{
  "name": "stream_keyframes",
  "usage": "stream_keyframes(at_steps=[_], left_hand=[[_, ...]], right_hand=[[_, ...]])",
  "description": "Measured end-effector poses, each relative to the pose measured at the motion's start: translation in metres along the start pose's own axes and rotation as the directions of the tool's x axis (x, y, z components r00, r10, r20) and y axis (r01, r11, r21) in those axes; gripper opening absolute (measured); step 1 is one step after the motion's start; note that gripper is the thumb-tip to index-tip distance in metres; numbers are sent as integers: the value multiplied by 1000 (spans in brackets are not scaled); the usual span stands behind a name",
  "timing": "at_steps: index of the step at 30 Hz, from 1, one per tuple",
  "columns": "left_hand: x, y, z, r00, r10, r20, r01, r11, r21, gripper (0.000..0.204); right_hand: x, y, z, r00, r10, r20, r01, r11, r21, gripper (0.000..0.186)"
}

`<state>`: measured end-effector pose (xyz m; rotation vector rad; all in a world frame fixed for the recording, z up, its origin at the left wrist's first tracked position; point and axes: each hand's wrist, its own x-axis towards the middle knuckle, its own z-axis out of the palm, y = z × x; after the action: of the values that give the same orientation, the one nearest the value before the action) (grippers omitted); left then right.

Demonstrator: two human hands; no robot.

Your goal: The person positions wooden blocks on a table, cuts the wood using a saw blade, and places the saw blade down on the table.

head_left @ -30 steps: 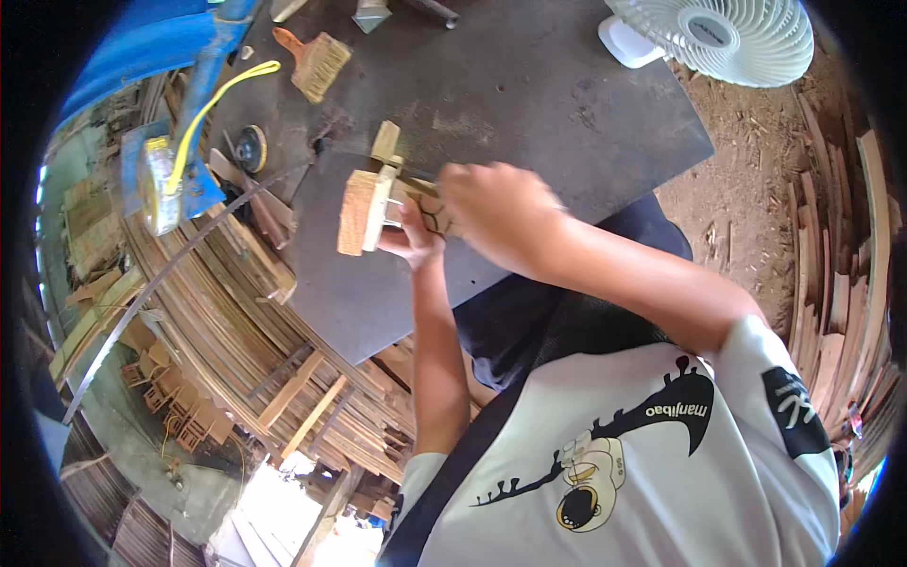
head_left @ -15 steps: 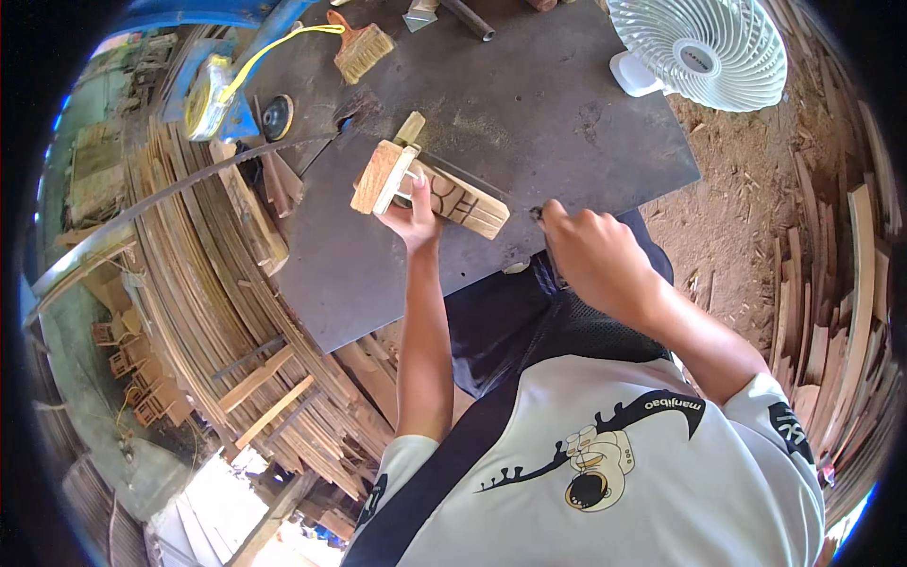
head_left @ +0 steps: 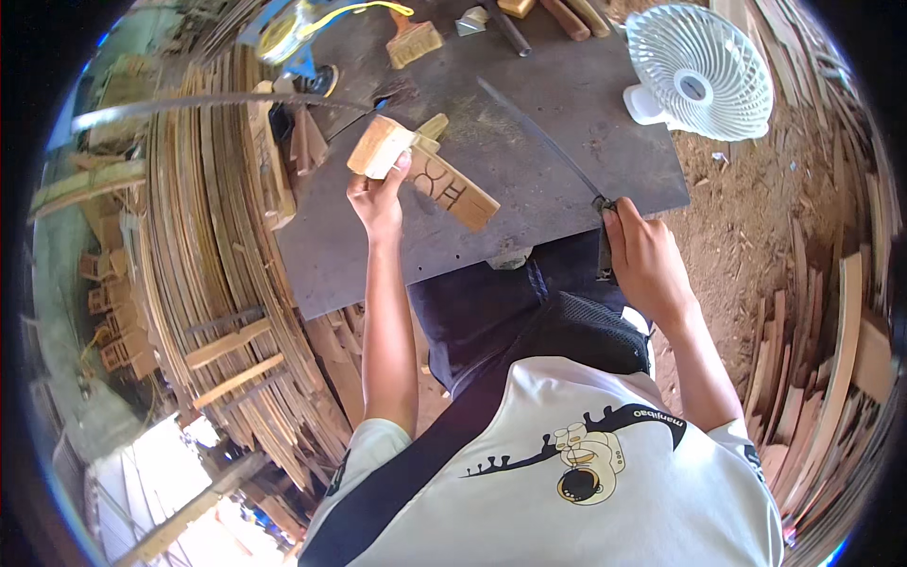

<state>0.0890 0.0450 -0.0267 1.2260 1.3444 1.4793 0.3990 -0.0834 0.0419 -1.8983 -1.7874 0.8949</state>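
Note:
My left hand [head_left: 378, 194] grips a wooden piece made of joined blocks [head_left: 463, 198]. It has a thick pale block at one end, a short stick jutting out and dark marks drawn on its side. The piece is above the metal table [head_left: 557, 142]. My right hand [head_left: 650, 255] is closed round the dark handle of what looks like a hand saw [head_left: 543, 137]. The long thin blade slants up and left over the table, apart from the wood. Its teeth are too small to see.
A white fan [head_left: 694, 87] stands at the table's right corner. A brush [head_left: 413, 43], metal bars [head_left: 508, 28] and a yellow-banded roll [head_left: 283, 36] lie along the far side. Stacked planks [head_left: 213, 217] fill the left. A long thin strip [head_left: 227, 99] juts out leftward.
The saw blade has come away from the wood, and my right hand has moved right. The wooden piece has shifted slightly left. The view has shifted, so more of the far side shows.

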Motion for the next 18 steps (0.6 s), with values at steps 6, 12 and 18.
stream_keyframes(at_steps=[6, 12, 18], left_hand=[[-21, 1, -29, 954, -300, 10, 258, 802, -539, 35], [-47, 20, -36, 801, -593, 81, 461, 526, -715, 42], [-64, 31, -35, 801, -596, 53, 410, 481, -775, 45]], right_hand=[[1, -8, 2, 994, -101, -40, 104, 990, 95, 22], [2, -14, 5, 983, -182, 31, 179, 980, 86, 22], [6, -16, 12, 968, -230, 103, 220, 971, 96, 22]])
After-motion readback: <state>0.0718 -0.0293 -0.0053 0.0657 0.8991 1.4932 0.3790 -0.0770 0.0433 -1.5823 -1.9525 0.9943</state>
